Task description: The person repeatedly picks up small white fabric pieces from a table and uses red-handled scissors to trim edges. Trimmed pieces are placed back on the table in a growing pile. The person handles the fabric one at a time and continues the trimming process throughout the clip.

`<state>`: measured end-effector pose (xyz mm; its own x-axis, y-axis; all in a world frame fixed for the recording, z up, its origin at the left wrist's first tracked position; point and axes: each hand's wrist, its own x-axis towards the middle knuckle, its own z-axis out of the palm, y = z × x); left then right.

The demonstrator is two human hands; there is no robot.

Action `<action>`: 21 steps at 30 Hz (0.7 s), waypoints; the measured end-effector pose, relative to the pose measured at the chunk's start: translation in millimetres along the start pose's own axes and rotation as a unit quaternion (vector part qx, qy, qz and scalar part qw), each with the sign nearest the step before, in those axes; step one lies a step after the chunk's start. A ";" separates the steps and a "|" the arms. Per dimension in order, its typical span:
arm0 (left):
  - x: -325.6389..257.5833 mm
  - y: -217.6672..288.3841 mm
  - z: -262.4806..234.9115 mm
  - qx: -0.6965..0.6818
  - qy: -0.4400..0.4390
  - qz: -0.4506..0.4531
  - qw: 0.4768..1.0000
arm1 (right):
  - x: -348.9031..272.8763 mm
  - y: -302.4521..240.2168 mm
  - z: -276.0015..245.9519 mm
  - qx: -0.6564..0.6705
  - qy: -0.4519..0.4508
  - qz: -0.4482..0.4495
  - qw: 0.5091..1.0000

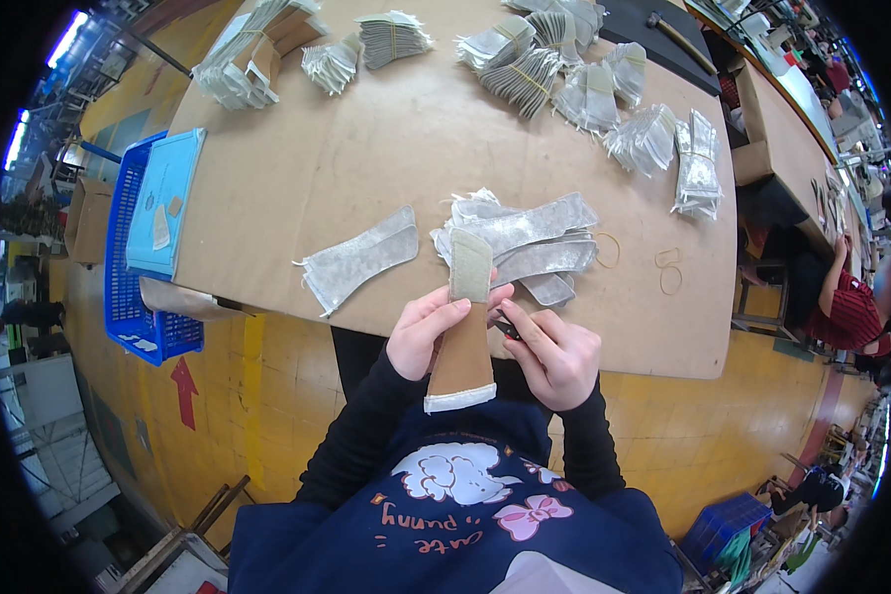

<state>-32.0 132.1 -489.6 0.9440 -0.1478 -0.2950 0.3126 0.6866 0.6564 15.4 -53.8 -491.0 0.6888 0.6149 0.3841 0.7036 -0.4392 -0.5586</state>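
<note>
My left hand [422, 333] is closed on a sewn leather piece [464, 356], pinching it near the middle. The piece is brown with a grey top end and a flared, white-edged lower end. In my right hand [562, 360] is a small dark tool [506, 328], mostly hidden by the fingers, close to the right edge of the piece. Just beyond the hands lies a loose pile of grey flared pieces [540, 226], with white frayed ends. A separate grey piece [358, 259] rests to the left of the pile.
Rubber bands [669, 272] lie right of the pile. Banded bundles of grey pieces [525, 79] line the table's [297, 168] far side. A hammer [678, 42] rests on a dark mat at far right. A blue basket [121, 287] stands at the left edge. People work at right.
</note>
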 end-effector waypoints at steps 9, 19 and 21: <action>-2.6 -1.7 -0.4 0.016 0.006 0.005 1.000 | 0.7 -1.7 1.0 -0.005 -0.006 -0.004 1.000; -4.4 -2.6 1.5 0.004 0.017 -0.004 1.000 | 1.6 -6.1 3.8 0.004 0.017 0.012 1.000; -4.3 -4.1 2.5 -0.020 0.024 -0.006 1.000 | 0.7 -10.3 4.7 0.014 0.015 0.038 0.999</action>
<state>-37.1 128.2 -489.4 0.9339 -0.1225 -0.3359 0.3183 0.7128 0.6250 7.8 -45.8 -488.5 0.7459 0.5599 0.3608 0.6434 -0.4655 -0.6077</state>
